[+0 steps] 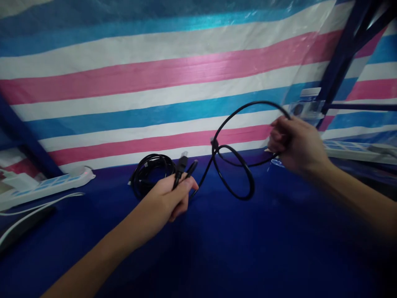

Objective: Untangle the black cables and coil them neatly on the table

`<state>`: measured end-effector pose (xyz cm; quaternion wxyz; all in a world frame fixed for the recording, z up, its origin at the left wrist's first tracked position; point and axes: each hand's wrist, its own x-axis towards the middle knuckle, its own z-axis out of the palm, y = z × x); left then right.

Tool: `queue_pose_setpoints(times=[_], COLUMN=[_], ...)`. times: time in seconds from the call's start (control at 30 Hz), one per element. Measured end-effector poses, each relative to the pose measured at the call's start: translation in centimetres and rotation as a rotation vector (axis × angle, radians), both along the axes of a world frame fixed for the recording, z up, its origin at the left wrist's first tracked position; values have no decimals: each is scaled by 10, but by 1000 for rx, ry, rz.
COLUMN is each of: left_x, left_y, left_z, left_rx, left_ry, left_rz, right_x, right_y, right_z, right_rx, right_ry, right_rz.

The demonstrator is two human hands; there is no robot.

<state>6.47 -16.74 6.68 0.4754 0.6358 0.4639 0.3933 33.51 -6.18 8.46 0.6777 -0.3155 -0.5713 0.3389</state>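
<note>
My left hand (pixel 173 194) is closed on a black cable near its connector end (pixel 182 162), which points upward between thumb and fingers. To the right, my right hand (pixel 290 142) grips the same kind of black cable (pixel 249 182), raised above the blue table. Between the hands the cable hangs in loose, crossing loops, with a small dark piece on it (pixel 214 143). Just behind my left hand a coiled black cable (pixel 136 178) lies on the table, partly hidden by that hand.
A white power strip (pixel 66 181) with a plugged-in adapter and white cables (pixel 46 204) lies on the blue table (pixel 217 248) at left. Another strip (pixel 347 150) is at right, near a clear bottle (pixel 310 103). Striped sheeting (pixel 155 78) hangs behind.
</note>
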Motion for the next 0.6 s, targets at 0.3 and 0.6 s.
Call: queue_pose_setpoints(times=[0.3, 0.6], left_x=[-1, -2], left_y=[13, 10], left_z=[-10, -3], left_rx=[33, 98], left_ry=[-197, -238], left_rz=[272, 289], right_x=[-16, -33], right_y=[-51, -62], right_z=[10, -2], right_rx=[341, 191], right_ry=[-336, -1363], right_rz=[222, 695])
